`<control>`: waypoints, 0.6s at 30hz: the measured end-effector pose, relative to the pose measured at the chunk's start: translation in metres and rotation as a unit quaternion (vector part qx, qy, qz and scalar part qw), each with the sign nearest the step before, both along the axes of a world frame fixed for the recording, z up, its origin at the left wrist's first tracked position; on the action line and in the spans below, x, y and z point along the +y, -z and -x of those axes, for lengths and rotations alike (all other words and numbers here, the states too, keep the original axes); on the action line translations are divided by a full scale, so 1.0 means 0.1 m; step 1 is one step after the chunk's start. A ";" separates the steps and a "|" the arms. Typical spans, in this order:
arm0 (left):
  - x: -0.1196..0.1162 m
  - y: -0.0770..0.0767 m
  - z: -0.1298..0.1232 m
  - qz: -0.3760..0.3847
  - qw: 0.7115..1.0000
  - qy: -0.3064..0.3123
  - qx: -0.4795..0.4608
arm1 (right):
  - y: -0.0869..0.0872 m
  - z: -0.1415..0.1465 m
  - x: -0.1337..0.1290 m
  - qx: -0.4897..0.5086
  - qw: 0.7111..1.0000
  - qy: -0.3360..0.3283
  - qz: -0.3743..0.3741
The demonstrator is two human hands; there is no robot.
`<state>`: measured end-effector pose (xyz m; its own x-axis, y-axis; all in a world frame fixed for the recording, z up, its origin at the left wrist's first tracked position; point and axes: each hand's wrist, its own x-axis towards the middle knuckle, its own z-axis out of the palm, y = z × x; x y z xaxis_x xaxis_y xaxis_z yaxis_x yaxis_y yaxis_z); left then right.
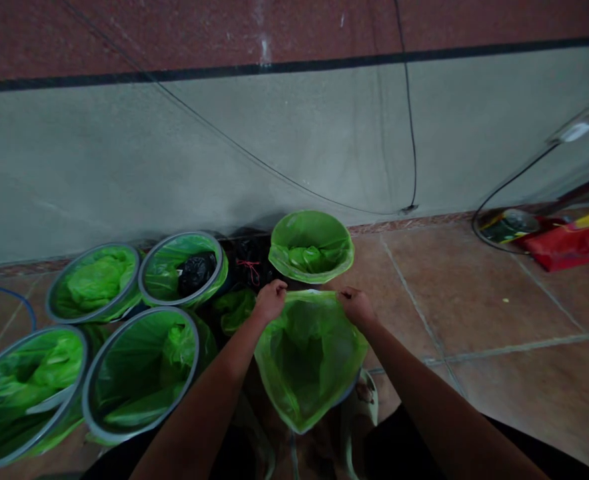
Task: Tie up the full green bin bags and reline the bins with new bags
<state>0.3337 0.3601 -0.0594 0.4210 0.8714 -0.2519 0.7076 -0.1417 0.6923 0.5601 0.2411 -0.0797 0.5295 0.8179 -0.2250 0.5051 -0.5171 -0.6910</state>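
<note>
Between my feet stands a bin with a green bin bag fitted over it, its mouth pulled wide. My left hand pinches the bag's far edge at the left. At the far right corner my right hand grips the same edge, so the rim is stretched straight between them. Just beyond sits another bin lined with a green bag, with more green plastic bunched inside it. The bin under the bag I hold is mostly hidden.
Several bins with grey rims and green liners cluster at the left, one holding a black bag. A dark bag with a red tie leans near the wall. A red dustpan-like object and a black cable lie at the right.
</note>
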 end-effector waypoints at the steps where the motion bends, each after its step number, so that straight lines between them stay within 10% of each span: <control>1: -0.02 0.03 0.00 -0.014 1.000 -0.013 -0.008 | 0.01 -0.01 -0.01 0.005 1.000 -0.002 -0.009; 18: -0.05 0.24 0.02 -0.119 0.990 0.074 -0.034 | 0.28 -0.08 0.10 0.069 0.988 -0.051 -0.126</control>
